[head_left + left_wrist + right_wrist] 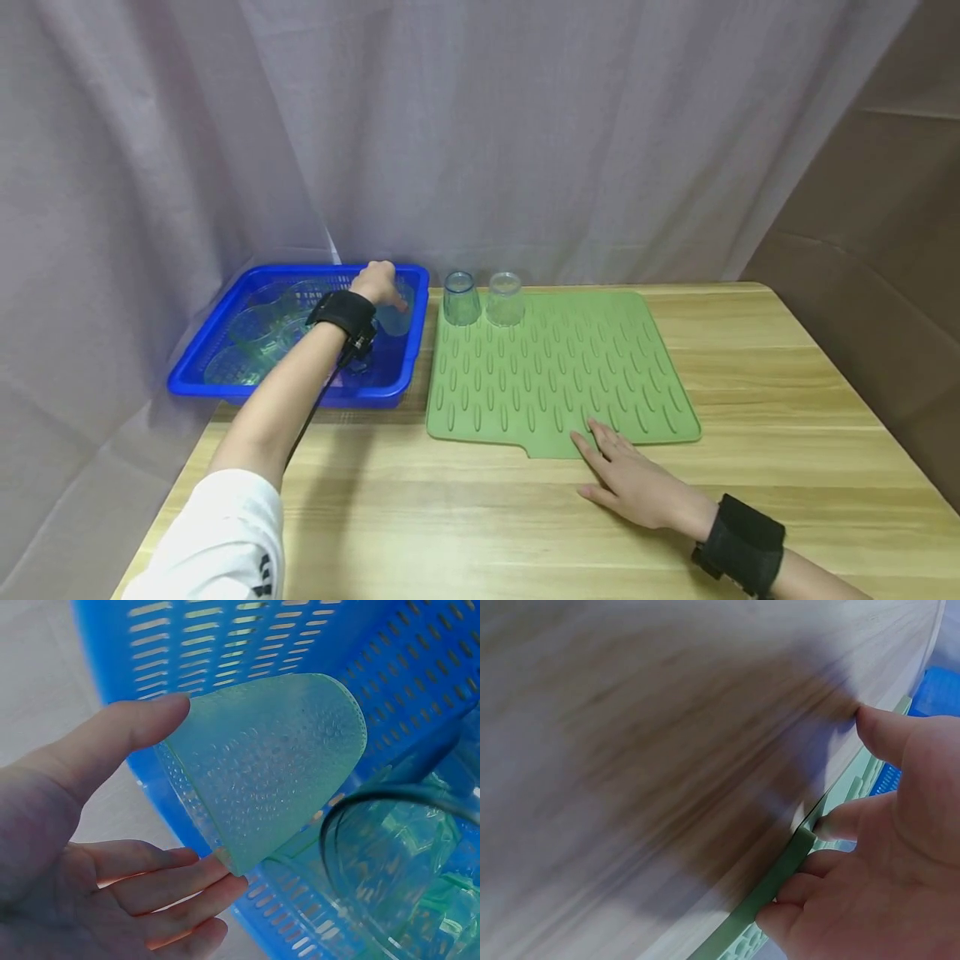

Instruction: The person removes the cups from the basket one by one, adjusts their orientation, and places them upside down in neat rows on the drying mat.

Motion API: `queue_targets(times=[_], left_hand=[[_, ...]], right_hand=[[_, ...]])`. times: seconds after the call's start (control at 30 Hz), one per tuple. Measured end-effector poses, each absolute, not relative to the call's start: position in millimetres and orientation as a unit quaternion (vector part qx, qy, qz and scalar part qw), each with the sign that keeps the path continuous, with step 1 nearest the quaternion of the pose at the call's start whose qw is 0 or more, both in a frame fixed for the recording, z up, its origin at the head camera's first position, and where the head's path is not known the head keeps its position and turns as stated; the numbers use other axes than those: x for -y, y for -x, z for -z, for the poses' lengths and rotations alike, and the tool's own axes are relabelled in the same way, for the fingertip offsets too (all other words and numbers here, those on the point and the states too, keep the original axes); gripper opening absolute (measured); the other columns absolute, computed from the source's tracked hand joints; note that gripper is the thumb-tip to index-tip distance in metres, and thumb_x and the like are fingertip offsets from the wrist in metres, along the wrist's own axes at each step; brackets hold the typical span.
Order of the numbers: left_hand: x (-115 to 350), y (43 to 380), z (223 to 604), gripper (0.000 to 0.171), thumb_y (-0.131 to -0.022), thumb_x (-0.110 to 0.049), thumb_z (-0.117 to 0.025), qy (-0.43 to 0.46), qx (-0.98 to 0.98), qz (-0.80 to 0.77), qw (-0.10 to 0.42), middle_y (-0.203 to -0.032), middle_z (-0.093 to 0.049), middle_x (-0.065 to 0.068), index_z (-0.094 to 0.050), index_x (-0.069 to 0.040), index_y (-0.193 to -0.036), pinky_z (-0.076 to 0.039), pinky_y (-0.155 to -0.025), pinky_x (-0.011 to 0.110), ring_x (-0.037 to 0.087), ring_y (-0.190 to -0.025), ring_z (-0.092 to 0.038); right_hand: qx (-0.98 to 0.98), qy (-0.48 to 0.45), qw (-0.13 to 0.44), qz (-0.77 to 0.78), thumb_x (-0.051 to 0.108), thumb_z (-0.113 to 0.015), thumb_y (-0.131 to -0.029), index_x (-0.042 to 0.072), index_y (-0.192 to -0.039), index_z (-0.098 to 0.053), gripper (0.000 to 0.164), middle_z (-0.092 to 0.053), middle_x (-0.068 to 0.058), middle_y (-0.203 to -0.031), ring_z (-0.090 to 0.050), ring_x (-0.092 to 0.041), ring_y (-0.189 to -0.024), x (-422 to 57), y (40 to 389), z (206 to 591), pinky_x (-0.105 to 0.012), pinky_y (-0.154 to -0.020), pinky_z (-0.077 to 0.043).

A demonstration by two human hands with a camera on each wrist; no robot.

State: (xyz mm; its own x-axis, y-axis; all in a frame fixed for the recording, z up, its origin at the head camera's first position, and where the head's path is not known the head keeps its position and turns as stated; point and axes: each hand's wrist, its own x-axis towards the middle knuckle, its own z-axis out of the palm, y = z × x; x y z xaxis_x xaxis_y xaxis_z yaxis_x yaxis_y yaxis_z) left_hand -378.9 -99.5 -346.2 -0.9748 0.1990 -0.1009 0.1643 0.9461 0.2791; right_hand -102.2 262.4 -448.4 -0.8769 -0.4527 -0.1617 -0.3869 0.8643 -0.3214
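Inside the blue basket [407, 367], my left hand [377, 283] pinches a pale green tinted drinking glass [270, 765]. The left wrist view shows the thumb on one side of its wide end and fingertips on the other; the glass lies tilted and has a beaded texture. My right hand [637, 483] rests, fingers spread, at the front edge of the green drying mat [555, 358]. On the mat's back left corner stand a bluish glass [461, 300] and a clear glass [506, 300], both narrower at the top.
More transparent glassware [262, 333] lies in the basket, left of my left hand; the forearm hides part of it. The basket sits at the left end of the wooden table [465, 517], beside the mat. A grey curtain [525, 142] hangs behind.
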Motion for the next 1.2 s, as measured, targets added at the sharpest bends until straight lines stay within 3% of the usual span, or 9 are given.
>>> queue_targets(times=[0.3,0.63,0.77,0.93,1.0,1.07,1.13,1.2], left_hand=[[100.5,374.9,332.8,0.054,-0.068,-0.025,-0.085,-0.100,-0.983,-0.141,0.060,-0.113,-0.058,0.025,-0.059,0.005,-0.105,-0.053,-0.086,0.052,0.039,-0.103,-0.059],[107.5,366.0,314.1,0.048,-0.068,-0.028,-0.086,-0.110,-0.983,-0.144,0.039,-0.106,-0.059,0.024,-0.060,0.003,-0.095,-0.053,-0.084,0.053,0.041,-0.099,-0.060],[109.9,362.4,305.9,0.041,-0.067,-0.028,-0.086,-0.118,-0.981,-0.150,0.023,-0.084,-0.052,0.012,-0.055,-0.003,-0.075,-0.053,-0.070,0.045,0.029,-0.079,-0.054],[111.8,359.1,295.3,0.058,-0.065,-0.030,-0.088,-0.142,-0.977,-0.159,0.000,-0.064,-0.026,-0.003,-0.032,-0.014,-0.058,-0.035,-0.051,0.030,0.015,-0.061,-0.030],[112.2,358.1,291.5,0.060,-0.064,-0.031,-0.088,-0.147,-0.976,-0.161,-0.005,-0.065,-0.023,-0.003,-0.031,-0.014,-0.059,-0.029,-0.051,0.029,0.015,-0.062,-0.026],[112.1,356.7,287.8,0.048,-0.062,-0.032,-0.089,-0.152,-0.974,-0.167,-0.011,-0.064,-0.042,0.001,-0.048,-0.006,-0.063,-0.040,-0.055,0.030,0.017,-0.065,-0.039],[111.4,354.9,284.2,0.048,-0.062,-0.032,-0.089,-0.154,-0.973,-0.173,-0.009,-0.086,-0.065,0.015,-0.065,0.003,-0.084,-0.052,-0.068,0.037,0.025,-0.080,-0.053],[111.0,353.1,280.6,0.067,-0.063,-0.031,-0.089,-0.159,-0.971,-0.180,-0.004,-0.118,-0.065,0.025,-0.065,0.010,-0.110,-0.054,-0.085,0.046,0.036,-0.102,-0.058]], right_hand=[[-0.962,0.220,0.099,0.128,0.044,-0.049,-0.099,0.001,-0.151,-0.027,0.071,-0.016,-0.035,-0.154,-0.019,-0.048,-0.143,-263.0,107.8,449.4,-0.061,-0.115,-0.023],[-0.963,0.225,0.085,0.120,0.042,-0.049,-0.099,0.000,-0.150,-0.028,0.070,-0.018,-0.036,-0.153,-0.021,-0.049,-0.142,-261.8,114.7,453.8,-0.061,-0.115,-0.024],[-0.962,0.229,0.081,0.125,0.043,-0.049,-0.099,-0.001,-0.150,-0.028,0.070,-0.018,-0.037,-0.153,-0.022,-0.050,-0.142,-261.4,115.8,453.5,-0.063,-0.114,-0.024],[-0.963,0.227,0.082,0.124,0.042,-0.049,-0.099,-0.001,-0.150,-0.028,0.070,-0.017,-0.036,-0.153,-0.021,-0.050,-0.142,-263.7,116.5,454.7,-0.062,-0.115,-0.024],[-0.963,0.225,0.083,0.122,0.042,-0.049,-0.099,0.000,-0.150,-0.028,0.070,-0.017,-0.036,-0.154,-0.020,-0.049,-0.143,-264.8,117.0,455.0,-0.061,-0.115,-0.023],[-0.963,0.223,0.083,0.123,0.042,-0.049,-0.099,0.000,-0.150,-0.027,0.070,-0.016,-0.035,-0.154,-0.020,-0.049,-0.143,-265.7,117.3,455.0,-0.061,-0.115,-0.023],[-0.964,0.222,0.079,0.121,0.041,-0.049,-0.099,0.000,-0.150,-0.027,0.069,-0.016,-0.035,-0.154,-0.020,-0.049,-0.143,-266.3,117.4,454.6,-0.062,-0.115,-0.023],[-0.965,0.221,0.076,0.121,0.041,-0.049,-0.099,0.000,-0.150,-0.027,0.069,-0.016,-0.035,-0.154,-0.020,-0.049,-0.143,-266.5,117.3,454.0,-0.062,-0.115,-0.023]])
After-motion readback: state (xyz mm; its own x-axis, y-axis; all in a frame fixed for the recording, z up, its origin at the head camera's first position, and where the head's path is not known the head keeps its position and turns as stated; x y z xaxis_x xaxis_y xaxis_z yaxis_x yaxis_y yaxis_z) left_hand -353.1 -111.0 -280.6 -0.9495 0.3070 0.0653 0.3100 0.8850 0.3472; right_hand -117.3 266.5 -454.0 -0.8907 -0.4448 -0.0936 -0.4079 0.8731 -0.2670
